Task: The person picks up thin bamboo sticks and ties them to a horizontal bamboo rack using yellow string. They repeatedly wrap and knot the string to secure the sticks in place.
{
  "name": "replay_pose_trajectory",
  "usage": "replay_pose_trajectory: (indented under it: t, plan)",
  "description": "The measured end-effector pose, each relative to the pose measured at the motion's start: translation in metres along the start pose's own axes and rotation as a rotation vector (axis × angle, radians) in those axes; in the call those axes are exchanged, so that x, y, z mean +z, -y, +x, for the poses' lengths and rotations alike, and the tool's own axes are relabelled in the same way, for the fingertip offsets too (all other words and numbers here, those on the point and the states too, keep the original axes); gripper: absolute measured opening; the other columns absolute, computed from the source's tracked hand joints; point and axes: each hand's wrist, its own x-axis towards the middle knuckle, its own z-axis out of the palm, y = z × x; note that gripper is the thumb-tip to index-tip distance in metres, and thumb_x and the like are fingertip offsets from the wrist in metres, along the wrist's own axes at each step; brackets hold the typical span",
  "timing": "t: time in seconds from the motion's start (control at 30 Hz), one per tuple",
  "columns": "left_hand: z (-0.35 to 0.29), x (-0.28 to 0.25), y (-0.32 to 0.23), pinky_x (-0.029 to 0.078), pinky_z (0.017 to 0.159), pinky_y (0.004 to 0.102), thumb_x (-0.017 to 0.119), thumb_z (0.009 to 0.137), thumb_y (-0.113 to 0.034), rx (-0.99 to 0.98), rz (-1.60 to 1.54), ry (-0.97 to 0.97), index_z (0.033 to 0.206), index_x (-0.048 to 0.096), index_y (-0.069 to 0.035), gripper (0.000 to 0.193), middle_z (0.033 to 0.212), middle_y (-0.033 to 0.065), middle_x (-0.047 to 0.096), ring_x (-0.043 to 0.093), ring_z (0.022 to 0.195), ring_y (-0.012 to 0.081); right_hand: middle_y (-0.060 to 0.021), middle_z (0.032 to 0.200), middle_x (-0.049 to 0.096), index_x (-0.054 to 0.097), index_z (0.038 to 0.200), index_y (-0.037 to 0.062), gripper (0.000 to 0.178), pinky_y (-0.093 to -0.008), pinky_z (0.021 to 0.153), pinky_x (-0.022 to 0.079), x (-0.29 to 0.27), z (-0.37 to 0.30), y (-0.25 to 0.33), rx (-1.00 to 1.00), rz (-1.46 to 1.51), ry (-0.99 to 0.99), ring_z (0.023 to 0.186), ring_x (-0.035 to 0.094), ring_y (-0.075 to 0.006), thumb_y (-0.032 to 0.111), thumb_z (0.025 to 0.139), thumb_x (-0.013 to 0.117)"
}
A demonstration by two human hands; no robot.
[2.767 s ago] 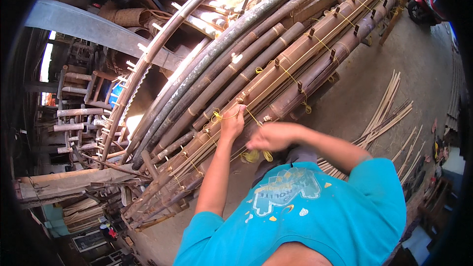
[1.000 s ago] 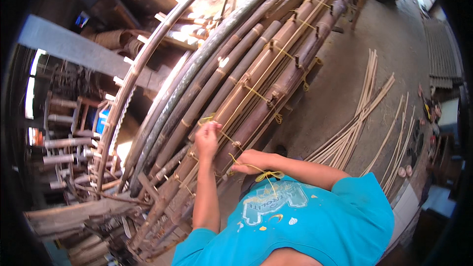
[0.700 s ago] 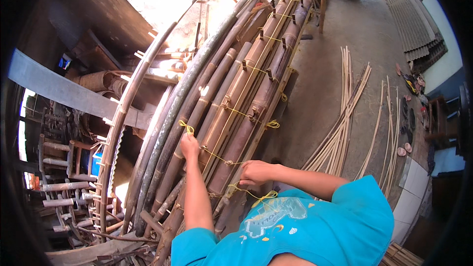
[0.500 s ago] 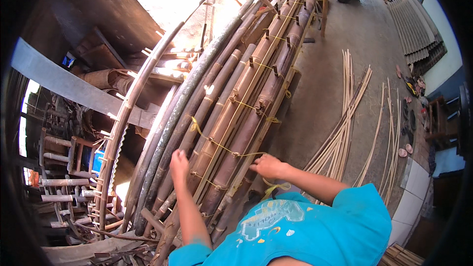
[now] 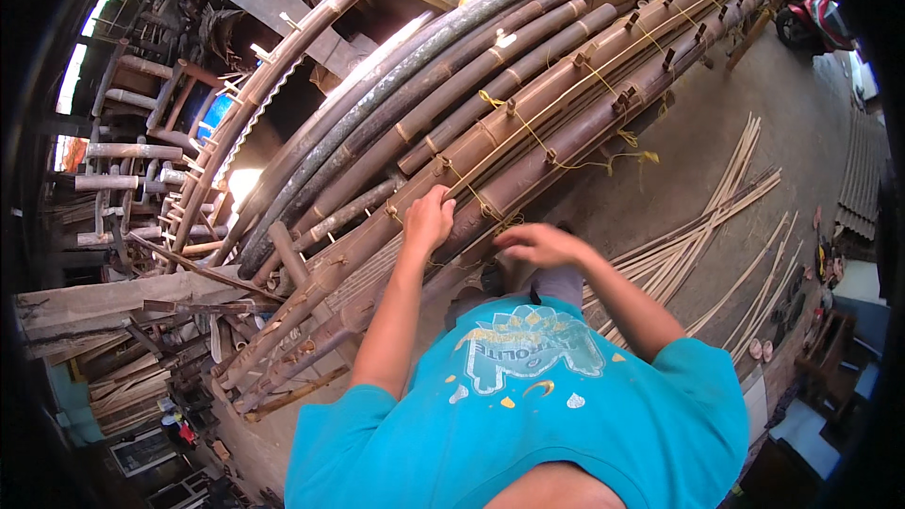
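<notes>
Two long brown bamboo poles, an upper one [image 5: 476,153] and a lower one [image 5: 528,177], run side by side with thin strips between them. Short dark pegs [image 5: 550,156] stand along both, and yellow twine [image 5: 530,132] spans from pole to pole. My left hand [image 5: 429,221] is closed at the strips between the poles; what its fingers grip is hidden. Just beyond the lower pole, my right hand [image 5: 544,245] is open, fingers stretched toward a knot of yellow twine [image 5: 510,221]. Farther up the poles, a loose twine end [image 5: 649,157] hangs free.
More bamboo poles [image 5: 396,132] lie on the far side, behind a curved pegged pole [image 5: 255,90]. Split bamboo sticks [image 5: 698,217] lie on the floor at the right. A red motorbike [image 5: 818,21] stands at far right; stacked bamboo frames [image 5: 132,151] fill the left.
My right hand has let go of the yellow twine, whose end now hangs loose. Both hands have shifted along the poles toward the near end. The view has turned.
</notes>
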Motion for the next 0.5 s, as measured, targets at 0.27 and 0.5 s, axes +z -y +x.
replay_pose_trajectory:
  t: [0.27,0.5]
  plan:
    - [0.004,0.023,-0.009,0.051,0.079,0.0504,0.064,0.089,-0.027,0.078,-0.027,-0.118,0.108,0.063,-0.013,0.024,0.098,0.0169,0.070,0.066,0.093,0.0397,-0.0027,0.071,0.056,0.054,0.079,0.0105,0.022,-0.0324,0.072,0.044,0.022,0.079,0.095,-0.072,1.407,-1.043,0.070,0.053,-0.0148,0.021,0.097,0.047]
    - [0.017,0.007,-0.030,0.046,0.083,0.0578,0.051,0.096,-0.038,-0.118,-0.092,-0.019,0.114,0.066,-0.015,0.032,0.098,0.0260,0.067,0.062,0.096,0.0481,-0.0182,0.085,0.069,0.072,0.091,0.0027,0.056,-0.0468,0.085,0.048,-0.045,0.172,0.088,-0.252,-1.019,-0.856,0.088,0.067,-0.0329,0.050,0.100,0.044]
